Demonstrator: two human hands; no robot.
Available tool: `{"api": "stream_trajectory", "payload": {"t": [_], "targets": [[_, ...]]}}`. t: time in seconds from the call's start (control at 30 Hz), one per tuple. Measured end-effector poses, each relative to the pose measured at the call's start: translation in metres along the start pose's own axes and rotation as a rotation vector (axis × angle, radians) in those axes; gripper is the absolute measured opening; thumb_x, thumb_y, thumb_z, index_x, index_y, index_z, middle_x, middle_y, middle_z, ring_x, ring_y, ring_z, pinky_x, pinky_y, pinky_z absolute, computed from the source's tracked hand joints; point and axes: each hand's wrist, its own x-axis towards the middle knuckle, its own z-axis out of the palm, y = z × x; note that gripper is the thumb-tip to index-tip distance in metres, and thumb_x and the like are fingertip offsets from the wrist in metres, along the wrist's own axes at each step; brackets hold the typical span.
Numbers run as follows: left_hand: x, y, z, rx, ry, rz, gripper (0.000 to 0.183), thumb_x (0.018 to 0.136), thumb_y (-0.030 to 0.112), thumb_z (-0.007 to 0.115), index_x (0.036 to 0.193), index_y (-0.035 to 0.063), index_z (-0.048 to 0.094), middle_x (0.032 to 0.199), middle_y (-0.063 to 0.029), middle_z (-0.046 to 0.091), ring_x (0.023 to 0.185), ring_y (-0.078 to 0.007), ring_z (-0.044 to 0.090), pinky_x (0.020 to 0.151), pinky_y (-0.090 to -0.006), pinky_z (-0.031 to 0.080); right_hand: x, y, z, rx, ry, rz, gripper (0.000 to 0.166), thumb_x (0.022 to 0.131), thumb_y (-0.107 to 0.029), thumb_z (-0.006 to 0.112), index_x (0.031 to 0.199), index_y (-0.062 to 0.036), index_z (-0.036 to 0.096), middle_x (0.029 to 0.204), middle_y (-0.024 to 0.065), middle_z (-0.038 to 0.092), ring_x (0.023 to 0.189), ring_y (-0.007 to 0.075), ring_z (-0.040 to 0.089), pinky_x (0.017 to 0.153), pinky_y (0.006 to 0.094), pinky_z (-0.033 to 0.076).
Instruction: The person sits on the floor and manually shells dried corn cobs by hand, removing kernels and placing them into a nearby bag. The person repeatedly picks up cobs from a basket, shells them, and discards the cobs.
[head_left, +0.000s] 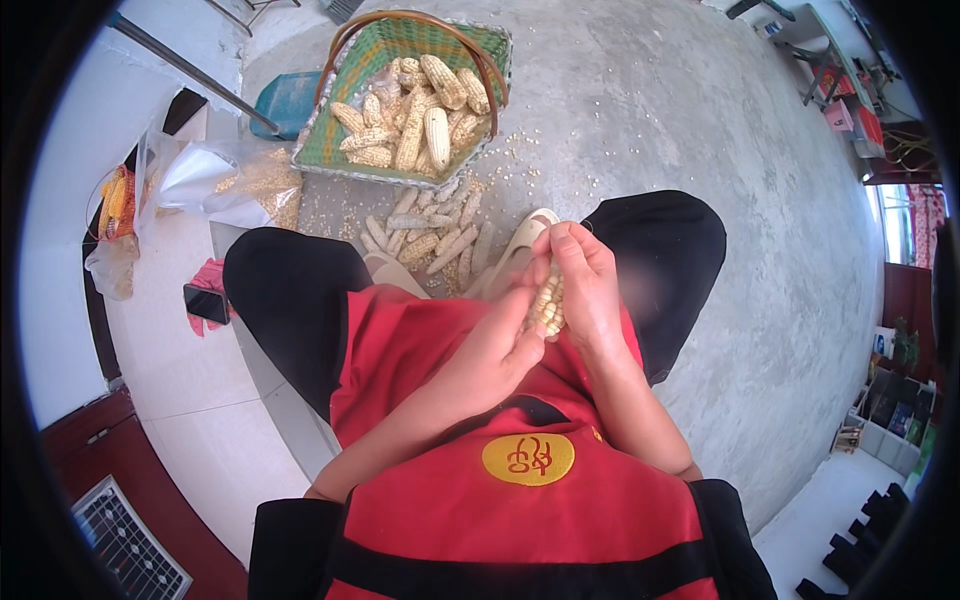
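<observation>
Both hands are wrapped around one dried corn cob (550, 306) above the lap of a red apron (420, 330). My left hand (495, 345) grips it from the left side, thumb near its lower end. From the right, my right hand (581, 281) closes on its upper part, and the fingers hide that end. Pale kernels show between the hands. Beyond the knees stands a green woven basket (337, 154) with several corn cobs (412, 127) in it. Stripped cobs (439, 232) lie in a pile on the floor between the feet.
Loose kernels (529, 142) are scattered over the concrete floor. At the left, a clear plastic bag (262, 180) of kernels stands by a blue dustpan (289, 101). A phone (206, 304) rests on a pink cloth (214, 274) on the pale ledge. Light slippers (517, 244) are on the feet.
</observation>
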Motion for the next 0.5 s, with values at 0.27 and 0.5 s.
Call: {"api": "stream_trajectory", "payload": {"t": [0.27, 0.5], "targets": [[-0.003, -0.014, 0.008, 0.142, 0.079, 0.037, 0.029, 0.088, 0.001, 0.037, 0.117, -0.0022, 0.040, 0.074, -0.0029, 0.047, 0.060, -0.0088, 0.043, 0.055, -0.0242, 0.040, -0.005, 0.000, 0.007, 0.013, 0.082, -0.015, 0.026, 0.098, -0.021, 0.042, 0.086, -0.0022, 0.055, 0.062, 0.0001, 0.048, 0.050, 0.0081, 0.051, 0.056, 0.0270, 0.054], [-0.006, -0.026, 0.012, 0.211, 0.117, 0.112, 0.027, 0.086, -0.001, 0.036, 0.112, -0.0024, 0.042, 0.073, -0.0035, 0.049, 0.059, -0.0088, 0.045, 0.053, -0.0241, 0.040, -0.008, 0.005, 0.003, 0.059, 0.115, 0.017, 0.026, 0.099, -0.021, 0.041, 0.088, -0.0014, 0.055, 0.061, 0.0002, 0.046, 0.048, 0.0085, 0.051, 0.052, 0.0276, 0.054]]}}
